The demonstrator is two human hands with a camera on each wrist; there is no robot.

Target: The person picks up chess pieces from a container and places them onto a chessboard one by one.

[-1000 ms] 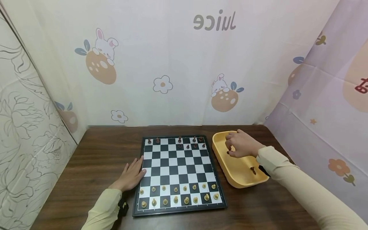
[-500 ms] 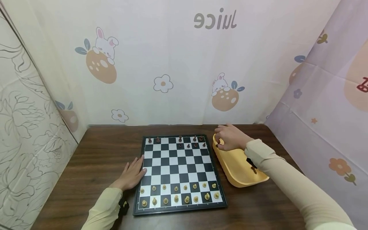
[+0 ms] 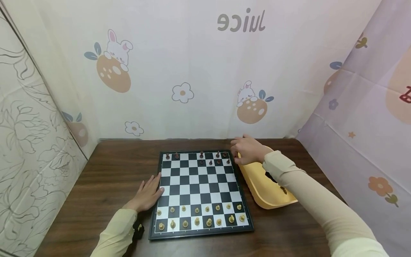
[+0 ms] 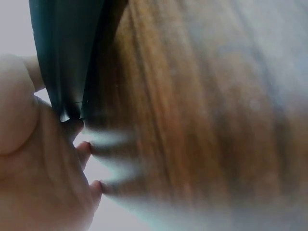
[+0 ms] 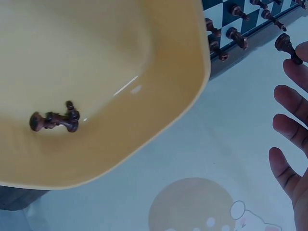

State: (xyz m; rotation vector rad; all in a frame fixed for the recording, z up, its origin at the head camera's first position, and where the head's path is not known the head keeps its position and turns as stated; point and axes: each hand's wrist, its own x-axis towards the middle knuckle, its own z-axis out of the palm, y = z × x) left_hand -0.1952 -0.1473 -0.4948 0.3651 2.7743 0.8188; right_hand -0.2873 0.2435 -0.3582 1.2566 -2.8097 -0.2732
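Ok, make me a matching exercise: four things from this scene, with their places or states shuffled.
1. Left grip
2. Right grip
3. Yellow tray
4. Pale chess pieces

A. on the table, right of the chessboard
B. pinching a dark chess piece
C. on the chessboard's two nearest rows
D. resting at the chessboard's left edge

Pairs: 1-D, 2-B, 3-A, 4-C

At the left hand [image 3: 144,196], the chessboard [image 3: 199,187] is checked in black and white with a black border [image 3: 201,233], in the right hand [image 3: 248,150] the chess piece [image 5: 285,44] is dark reddish brown, near this hand the tray [image 3: 261,184] is plain yellow, and beyond both hands the curtain [image 3: 154,53] is off-white with tan fruits [image 3: 113,74] and blue-grey leaves [image 3: 91,56].
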